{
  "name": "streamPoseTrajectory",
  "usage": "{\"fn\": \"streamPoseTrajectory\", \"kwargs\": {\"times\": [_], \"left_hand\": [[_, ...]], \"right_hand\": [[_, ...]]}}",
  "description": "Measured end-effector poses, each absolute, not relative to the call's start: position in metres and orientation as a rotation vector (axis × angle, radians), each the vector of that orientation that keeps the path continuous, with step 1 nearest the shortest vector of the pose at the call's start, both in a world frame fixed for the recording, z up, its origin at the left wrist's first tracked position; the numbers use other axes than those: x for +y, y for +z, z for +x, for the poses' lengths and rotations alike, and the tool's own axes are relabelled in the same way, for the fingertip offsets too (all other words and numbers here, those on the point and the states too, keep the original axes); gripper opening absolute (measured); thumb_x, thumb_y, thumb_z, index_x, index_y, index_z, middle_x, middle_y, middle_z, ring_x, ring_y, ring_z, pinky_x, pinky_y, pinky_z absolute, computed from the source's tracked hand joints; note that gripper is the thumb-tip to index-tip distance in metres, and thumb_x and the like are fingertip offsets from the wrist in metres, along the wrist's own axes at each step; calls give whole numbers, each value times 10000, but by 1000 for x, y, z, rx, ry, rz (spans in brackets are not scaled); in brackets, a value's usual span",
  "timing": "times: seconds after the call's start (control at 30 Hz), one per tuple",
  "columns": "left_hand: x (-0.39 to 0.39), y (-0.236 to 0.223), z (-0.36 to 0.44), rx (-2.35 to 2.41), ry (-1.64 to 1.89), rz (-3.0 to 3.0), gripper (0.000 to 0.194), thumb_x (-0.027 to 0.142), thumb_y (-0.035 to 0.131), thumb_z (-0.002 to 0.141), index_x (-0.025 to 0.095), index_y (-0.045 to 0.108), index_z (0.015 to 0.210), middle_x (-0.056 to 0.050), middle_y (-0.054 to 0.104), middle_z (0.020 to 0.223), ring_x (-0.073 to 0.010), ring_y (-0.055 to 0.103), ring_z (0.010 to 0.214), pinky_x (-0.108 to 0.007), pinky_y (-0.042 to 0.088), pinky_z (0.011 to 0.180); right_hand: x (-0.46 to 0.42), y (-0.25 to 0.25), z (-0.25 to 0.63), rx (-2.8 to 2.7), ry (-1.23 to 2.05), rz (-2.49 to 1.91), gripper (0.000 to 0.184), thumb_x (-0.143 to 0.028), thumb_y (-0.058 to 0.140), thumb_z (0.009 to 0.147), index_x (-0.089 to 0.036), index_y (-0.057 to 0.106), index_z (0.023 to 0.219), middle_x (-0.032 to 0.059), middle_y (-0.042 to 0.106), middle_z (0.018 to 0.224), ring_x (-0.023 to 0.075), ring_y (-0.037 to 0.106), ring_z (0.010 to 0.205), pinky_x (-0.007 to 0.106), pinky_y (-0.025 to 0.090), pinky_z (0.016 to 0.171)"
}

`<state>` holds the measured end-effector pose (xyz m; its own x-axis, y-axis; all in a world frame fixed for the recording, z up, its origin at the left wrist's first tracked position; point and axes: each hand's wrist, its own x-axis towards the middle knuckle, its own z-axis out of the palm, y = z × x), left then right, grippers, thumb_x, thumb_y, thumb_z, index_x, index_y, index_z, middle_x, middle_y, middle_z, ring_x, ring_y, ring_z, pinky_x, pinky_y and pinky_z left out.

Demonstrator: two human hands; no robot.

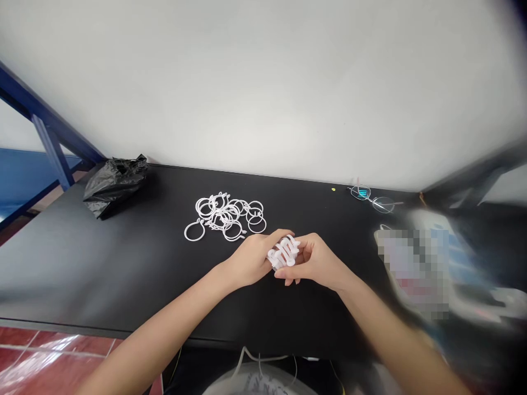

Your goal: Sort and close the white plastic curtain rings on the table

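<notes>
My left hand and my right hand meet above the black table, closed around a stack of white plastic curtain rings. The rings sit side by side, with their small eyelet tabs facing up between my thumbs. Parts of the stack and several fingers are hidden behind the hands. Just beyond my left hand lies a loose, overlapping pile of the same white curtain rings. One ring rests at the pile's left edge.
A crumpled black plastic bag sits at the table's back left. Eyeglasses lie at the back right, near a small yellow bit. A partly blurred plastic package is on the right. Behind the black table rises a pale wall.
</notes>
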<state>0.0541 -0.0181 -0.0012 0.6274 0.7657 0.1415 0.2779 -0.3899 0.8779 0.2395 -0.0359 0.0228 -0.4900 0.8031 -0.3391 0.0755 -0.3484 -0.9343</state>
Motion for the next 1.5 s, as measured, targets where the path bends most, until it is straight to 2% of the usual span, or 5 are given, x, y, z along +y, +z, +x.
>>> {"fn": "streamPoseTrajectory", "kwargs": {"times": [0.17,0.37,0.57,1.1,1.5], "left_hand": [[-17,-1,52,765,625,1876,232,137,516,845,167,564,1070,37,652,663,-112,603,571,-193,434,564],[-16,1,51,816,514,2071,482,139,513,838,150,497,1320,1,710,730,-160,659,622,-231,450,607],[-13,6,50,969,414,2220,409,174,517,851,149,544,1259,-26,723,754,-191,678,644,-247,457,612],[-12,3,44,716,409,2264,746,130,449,838,237,231,1544,42,660,677,-108,523,517,-196,383,565],[-10,-4,43,828,498,2418,186,145,475,884,155,575,1042,13,616,638,-108,514,507,-199,329,511]], "right_hand": [[-33,21,241,-1399,2036,-987,244,-334,790,759,-109,753,846,87,755,775,186,745,655,181,517,450],[-34,18,236,-1375,2075,-1020,344,-434,702,836,-93,736,815,114,757,809,159,729,579,160,481,405],[-35,16,231,-1374,1967,-1078,353,-454,707,826,-102,722,811,72,722,749,110,661,545,171,500,437],[-34,14,237,-1433,2153,-925,523,-556,533,922,-81,741,860,150,763,864,177,744,707,212,533,559],[-35,11,234,-1489,2059,-921,358,-460,691,839,-106,724,882,67,717,770,132,673,659,227,545,568]]}}
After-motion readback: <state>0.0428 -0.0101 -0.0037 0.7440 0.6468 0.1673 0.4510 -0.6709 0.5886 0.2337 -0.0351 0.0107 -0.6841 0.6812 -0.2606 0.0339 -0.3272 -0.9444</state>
